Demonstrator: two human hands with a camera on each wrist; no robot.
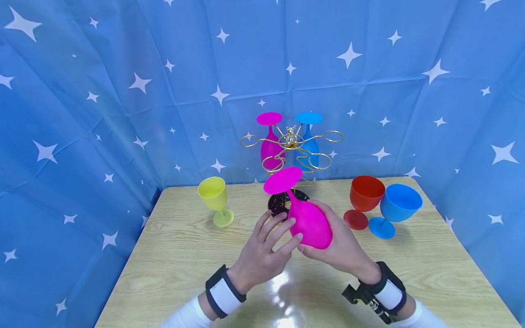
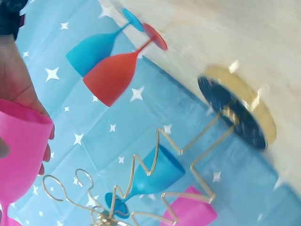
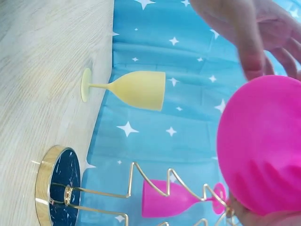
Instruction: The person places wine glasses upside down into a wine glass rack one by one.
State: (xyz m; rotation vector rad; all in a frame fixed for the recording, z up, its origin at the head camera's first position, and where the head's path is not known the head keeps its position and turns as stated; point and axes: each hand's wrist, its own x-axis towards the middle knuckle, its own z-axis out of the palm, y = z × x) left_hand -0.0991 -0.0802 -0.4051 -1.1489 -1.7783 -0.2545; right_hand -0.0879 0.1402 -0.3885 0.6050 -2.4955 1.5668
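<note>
My right hand [image 1: 342, 243] grips a pink goblet [image 1: 310, 224] by its bowl. The goblet is upside down and tilted, its round foot up and leaning left in the head view. My left hand [image 1: 266, 250] is beside the bowl with fingers spread, fingertips right at its near left side. Behind them stands a gold wire rack [image 1: 324, 160] with a small bear figure [image 1: 291, 135] on top and a round black base [image 1: 276, 203]. Another pink goblet [image 1: 270, 148] and a blue goblet [image 1: 307, 148] hang upside down at the rack's far side.
A yellow goblet [image 1: 213, 193] stands upright on the wooden table [image 1: 164, 273], left of the rack. To the right, a red goblet [image 1: 366, 193] and a second blue goblet [image 1: 399, 203] stand close together. A blue curtain [image 1: 262, 54] with white stars hangs behind.
</note>
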